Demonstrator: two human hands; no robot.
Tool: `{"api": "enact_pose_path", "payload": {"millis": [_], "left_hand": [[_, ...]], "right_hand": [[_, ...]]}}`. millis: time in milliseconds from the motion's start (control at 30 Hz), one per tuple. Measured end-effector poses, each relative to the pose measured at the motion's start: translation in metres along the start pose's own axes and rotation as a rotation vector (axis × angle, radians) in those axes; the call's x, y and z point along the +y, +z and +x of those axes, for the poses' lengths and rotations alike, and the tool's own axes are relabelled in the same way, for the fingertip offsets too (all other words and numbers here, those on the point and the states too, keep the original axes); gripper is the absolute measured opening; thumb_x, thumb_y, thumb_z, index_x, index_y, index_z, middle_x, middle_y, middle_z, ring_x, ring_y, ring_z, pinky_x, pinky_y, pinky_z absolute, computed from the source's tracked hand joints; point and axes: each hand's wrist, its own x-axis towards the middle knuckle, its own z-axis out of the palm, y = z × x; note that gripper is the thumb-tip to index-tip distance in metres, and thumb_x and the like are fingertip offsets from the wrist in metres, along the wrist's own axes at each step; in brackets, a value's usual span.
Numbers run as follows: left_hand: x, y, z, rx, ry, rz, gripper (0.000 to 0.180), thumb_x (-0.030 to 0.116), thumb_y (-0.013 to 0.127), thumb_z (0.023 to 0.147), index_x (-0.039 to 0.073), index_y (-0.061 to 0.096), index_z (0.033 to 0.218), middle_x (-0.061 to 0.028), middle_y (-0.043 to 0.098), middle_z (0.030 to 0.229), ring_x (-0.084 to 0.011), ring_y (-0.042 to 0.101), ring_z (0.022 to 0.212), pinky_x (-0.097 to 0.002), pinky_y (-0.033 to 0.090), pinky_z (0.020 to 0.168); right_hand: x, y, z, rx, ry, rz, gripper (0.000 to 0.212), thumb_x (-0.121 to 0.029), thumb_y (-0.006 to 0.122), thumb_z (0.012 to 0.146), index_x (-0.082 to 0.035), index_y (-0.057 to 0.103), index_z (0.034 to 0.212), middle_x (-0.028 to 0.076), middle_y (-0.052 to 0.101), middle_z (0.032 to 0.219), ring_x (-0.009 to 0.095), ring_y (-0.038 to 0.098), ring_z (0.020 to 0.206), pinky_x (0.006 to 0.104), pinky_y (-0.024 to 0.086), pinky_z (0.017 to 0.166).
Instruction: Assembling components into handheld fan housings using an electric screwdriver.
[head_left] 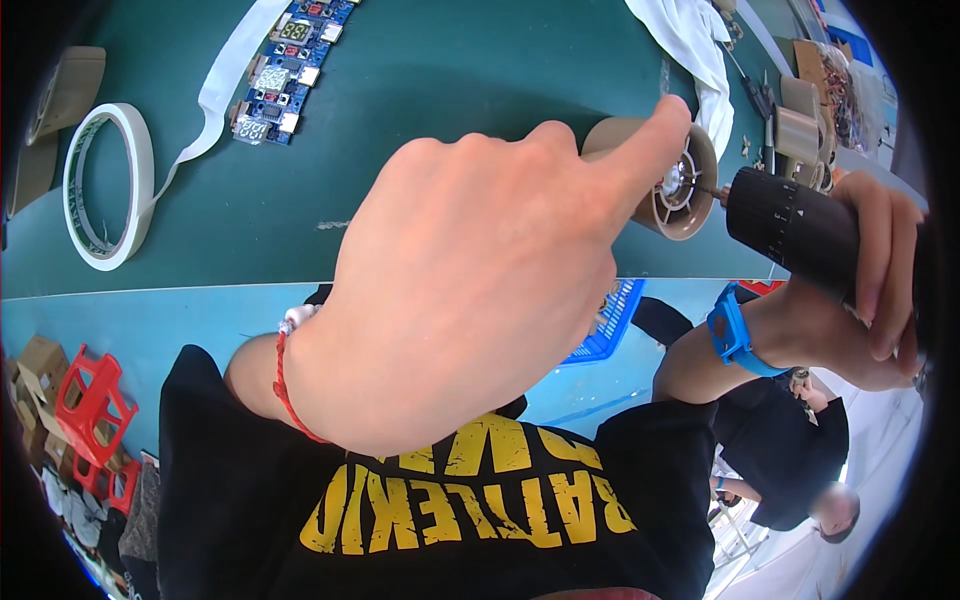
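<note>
My left hand (470,270), with a red string bracelet at the wrist, reaches across the bench, its fingers closed on a beige round plastic housing (706,155). Most of those fingers are hidden behind the back of the hand; one finger lies along the housing's rim. The housing's open end, with spokes and a pale centre, points right. In my right hand (885,265), below which a blue watch shows, is a black electric screwdriver (790,218). Its thin bit points left into the housing's open end; whether it touches a screw cannot be made out.
On the green bench (450,80) lie a roll of white tape (140,190), a strip of blue circuit boards (280,85) and white cloth (700,75). More beige housings (797,135) stand right. Below are a blue basket (610,335), red stools (90,405) and another person (780,450).
</note>
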Motion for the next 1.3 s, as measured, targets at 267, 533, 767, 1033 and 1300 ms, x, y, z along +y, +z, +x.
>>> {"api": "enact_pose_path", "payload": {"millis": [267, 533, 767, 1033, 1300], "left_hand": [[0.001, 0.000, 0.002, 0.005, 0.017, 0.009, 0.058, 0.009, 0.066, 0.073, 0.009, 0.048, 0.128, -0.0097, 0.056, 0.067, -0.0268, 0.061, 0.056, -0.0354, 0.045, 0.049], [0.001, -0.002, 0.006, -0.017, -0.058, -0.003, 0.077, 0.001, 0.065, 0.072, 0.023, 0.042, 0.142, -0.0109, 0.066, 0.087, -0.0293, 0.064, 0.065, -0.0363, 0.050, 0.059], [0.010, -0.005, 0.004, -0.027, -0.079, -0.058, 0.075, 0.003, 0.063, 0.072, 0.021, 0.043, 0.142, -0.0110, 0.064, 0.081, -0.0279, 0.061, 0.062, -0.0361, 0.048, 0.059], [0.017, -0.007, 0.012, -0.046, -0.089, -0.037, 0.074, 0.008, 0.065, 0.076, 0.021, 0.039, 0.143, -0.0129, 0.066, 0.091, -0.0347, 0.066, 0.070, -0.0410, 0.052, 0.059], [0.022, -0.004, 0.009, -0.047, -0.079, -0.042, 0.073, 0.008, 0.064, 0.075, 0.020, 0.040, 0.143, -0.0159, 0.067, 0.094, -0.0373, 0.066, 0.074, -0.0435, 0.053, 0.066]], "right_hand": [[0.004, -0.001, 0.003, -0.015, -0.024, 0.023, 0.056, -0.061, 0.039, 0.094, -0.008, 0.055, 0.105, 0.003, 0.055, 0.061, 0.012, 0.048, 0.046, 0.0245, 0.043, 0.049], [-0.046, -0.021, -0.019, -0.051, -0.139, -0.199, 0.058, -0.062, 0.038, 0.094, -0.008, 0.055, 0.106, 0.004, 0.055, 0.061, 0.013, 0.048, 0.046, 0.0249, 0.043, 0.049], [-0.055, -0.012, -0.014, -0.012, -0.164, -0.300, 0.062, -0.065, 0.037, 0.093, -0.007, 0.055, 0.107, 0.004, 0.055, 0.061, 0.013, 0.048, 0.045, 0.0251, 0.043, 0.048], [-0.053, -0.006, -0.021, 0.066, -0.208, -0.445, 0.070, -0.069, 0.034, 0.090, -0.005, 0.054, 0.108, 0.004, 0.054, 0.061, 0.012, 0.047, 0.045, 0.0253, 0.042, 0.048], [-0.049, -0.006, -0.025, 0.196, -0.252, -0.592, 0.077, -0.074, 0.030, 0.088, -0.004, 0.053, 0.109, 0.004, 0.053, 0.060, 0.012, 0.047, 0.045, 0.0256, 0.042, 0.047]]}}
